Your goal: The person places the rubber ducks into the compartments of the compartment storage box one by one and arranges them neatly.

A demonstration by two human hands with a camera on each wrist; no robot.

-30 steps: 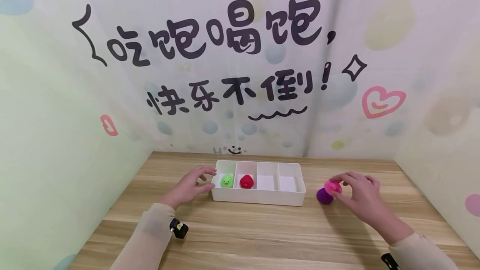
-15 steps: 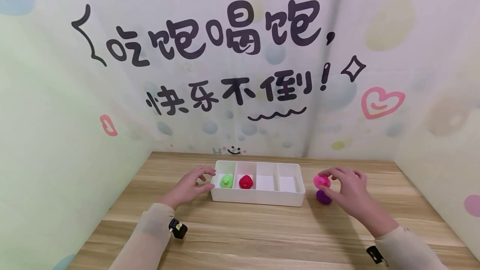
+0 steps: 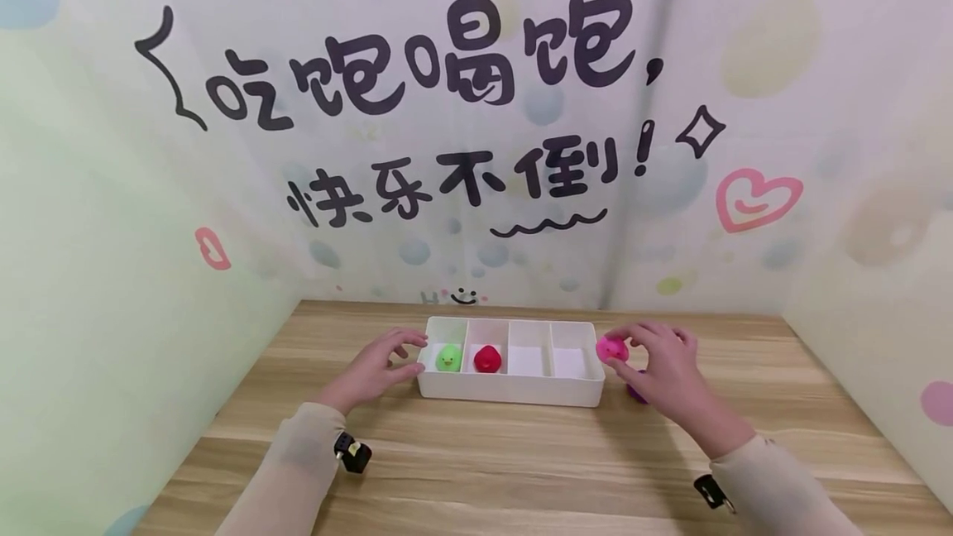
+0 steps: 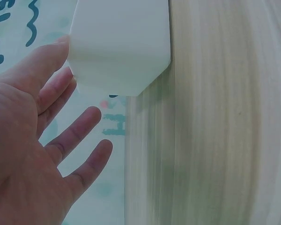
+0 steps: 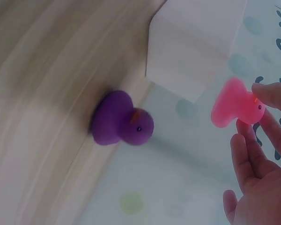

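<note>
A white divided box (image 3: 514,390) stands on the table, with a green rubber duck (image 3: 449,358) in its leftmost compartment and a red rubber duck (image 3: 487,359) in the one beside it. My left hand (image 3: 375,370) is at the box's left end, thumb and a fingertip touching its edge; the other fingers extend loosely in the left wrist view. My right hand (image 3: 665,370) pinches a pink rubber duck (image 5: 234,104) by the head, raised beside the box's right end. A purple rubber duck (image 5: 119,119) rests on the table below, mostly hidden behind that hand in the head view.
The wooden table (image 3: 476,470) reaches back to a printed wall (image 3: 462,131) with black lettering. Side walls close in at left and right. The two right compartments of the box hold no ducks. A black wrist device (image 3: 353,453) sits at the left cuff.
My right hand has carried the pink duck leftward, from above the purple duck to the box's right end. The left hand has stayed at the box's left end.
</note>
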